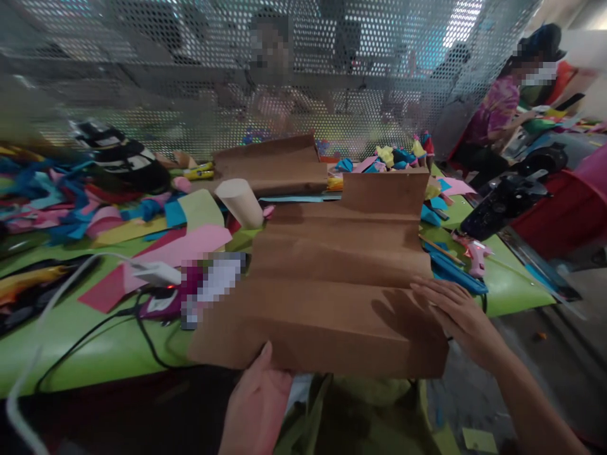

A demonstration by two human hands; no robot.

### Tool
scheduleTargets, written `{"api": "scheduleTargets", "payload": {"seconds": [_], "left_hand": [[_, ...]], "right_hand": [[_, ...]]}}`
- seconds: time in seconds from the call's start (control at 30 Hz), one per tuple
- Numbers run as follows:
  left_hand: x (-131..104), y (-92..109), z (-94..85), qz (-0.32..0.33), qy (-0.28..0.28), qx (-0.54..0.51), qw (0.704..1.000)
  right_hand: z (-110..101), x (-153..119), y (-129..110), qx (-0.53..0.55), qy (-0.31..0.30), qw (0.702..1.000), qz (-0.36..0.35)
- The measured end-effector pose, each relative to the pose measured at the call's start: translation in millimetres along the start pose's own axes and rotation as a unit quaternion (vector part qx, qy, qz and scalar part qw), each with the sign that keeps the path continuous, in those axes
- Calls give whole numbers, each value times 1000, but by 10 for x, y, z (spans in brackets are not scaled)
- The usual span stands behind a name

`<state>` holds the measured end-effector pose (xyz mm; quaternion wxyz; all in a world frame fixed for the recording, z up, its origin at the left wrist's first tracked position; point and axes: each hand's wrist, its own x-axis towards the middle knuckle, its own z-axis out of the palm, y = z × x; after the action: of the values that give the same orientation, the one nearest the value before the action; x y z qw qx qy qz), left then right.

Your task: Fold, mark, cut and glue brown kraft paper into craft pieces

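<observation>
Broadly, a creased sheet of brown card (332, 309) lies across the middle of the green desk (512, 284), its near edge reaching out past the desk's front. The left hand (258, 401) grips that near edge, thumb on top and the other fingers out of sight underneath. The right hand (462, 319) rests on the sheet's right side, its fingers (439, 294) straight and close together, pressed flat rather than curled; whether its thumb is under the card cannot be seen.

Several creases run from side to side across the sheet, and a narrower flap stands at its far end. Behind it, to the left, lies another folded piece of brown cardboard (270, 167). A pale cylinder (240, 203) stands, tilted, just beside the sheet's far left part. Pink paper (190, 248) and a white plug (159, 273) with a cable lie further left, near a purple device (164, 303) showing a red light. To the right of the sheet are a blue tool-like object (458, 272), a pink glue gun (475, 254) and a dark bottle-shaped object (502, 205). At upper right sits a person (497, 110) in a pink patterned top.
</observation>
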<state>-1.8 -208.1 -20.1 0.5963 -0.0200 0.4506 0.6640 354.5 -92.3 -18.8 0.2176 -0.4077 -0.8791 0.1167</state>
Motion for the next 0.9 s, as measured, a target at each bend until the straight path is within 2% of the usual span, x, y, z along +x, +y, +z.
{"api": "scheduleTargets", "payload": {"seconds": [0.13, 0.2, 0.3, 0.43, 0.57, 0.8, 0.9], "left_hand": [[-3, -40, 54, -3, -10, -12, 1000], [15, -54, 93, -7, -13, -16, 1000], [68, -65, 183, 8, -8, -15, 1000], [153, -90, 354, 22, -27, -5, 999], [196, -138, 455, -10, -25, 18, 999], [153, -106, 284, -26, -4, 36, 999], [95, -64, 217, -65, -27, 38, 997]], "right_hand": [[144, 455, 13, -64, -65, 995, -38], [246, 567, 73, -93, -74, 992, -49], [350, 608, 172, -127, -58, 990, -21], [364, 558, 246, -156, -32, 987, 26], [246, 455, 343, -153, 0, 987, 51], [-36, 77, 821, -153, 59, 981, 103], [-82, -69, 873, -154, 71, 982, 85]]}}
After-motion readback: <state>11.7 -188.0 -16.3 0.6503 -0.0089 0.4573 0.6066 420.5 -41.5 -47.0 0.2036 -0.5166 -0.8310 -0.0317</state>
